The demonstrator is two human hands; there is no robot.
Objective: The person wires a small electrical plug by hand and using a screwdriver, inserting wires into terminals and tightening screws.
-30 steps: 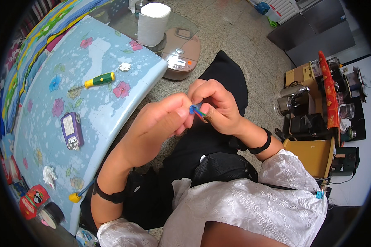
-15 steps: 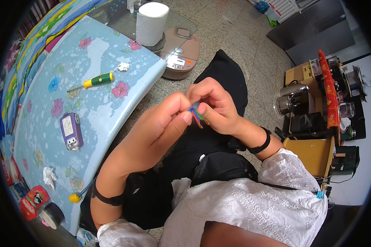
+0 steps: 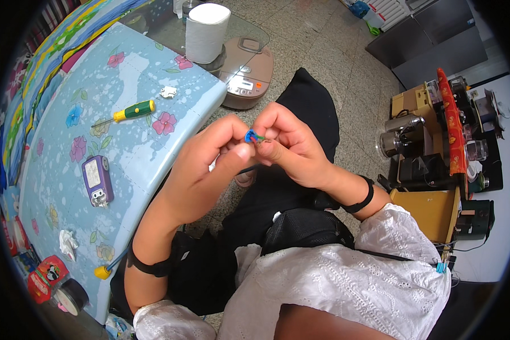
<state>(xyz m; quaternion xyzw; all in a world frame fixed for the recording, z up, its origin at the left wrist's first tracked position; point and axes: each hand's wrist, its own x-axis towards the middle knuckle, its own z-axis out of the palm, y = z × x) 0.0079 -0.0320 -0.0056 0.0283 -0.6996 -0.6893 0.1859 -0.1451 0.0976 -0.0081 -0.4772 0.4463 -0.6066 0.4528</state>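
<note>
Above my lap, my left hand (image 3: 212,164) is closed in a pinch on a blue-sheathed cable (image 3: 249,135). Thin coloured wires (image 3: 259,138), among them red and green, come out of its end. My right hand (image 3: 293,148) is closed too, its thumb and forefinger on the wires, close against the left fingers. A dark stretch of what looks like cable shows below the hands; the rest is hidden by the fingers. On the table to the left lies a screwdriver (image 3: 135,111) with a yellow and green handle. Nearby are a small white part (image 3: 168,92) and a purple box-shaped device (image 3: 97,180).
The flowered table (image 3: 130,150) runs along my left, with crumpled tissue (image 3: 68,243) and a yellow-tipped rod (image 3: 103,272) on it. Beyond its far corner stand a paper roll (image 3: 207,34) and a brown rice cooker (image 3: 246,73). Shelves with kettles (image 3: 392,144) are at the right.
Both hands have shifted slightly left and up. The cable end has turned, so its blue sheath shows more, and my right fingertips have come onto the wires, which stuck out below before.
</note>
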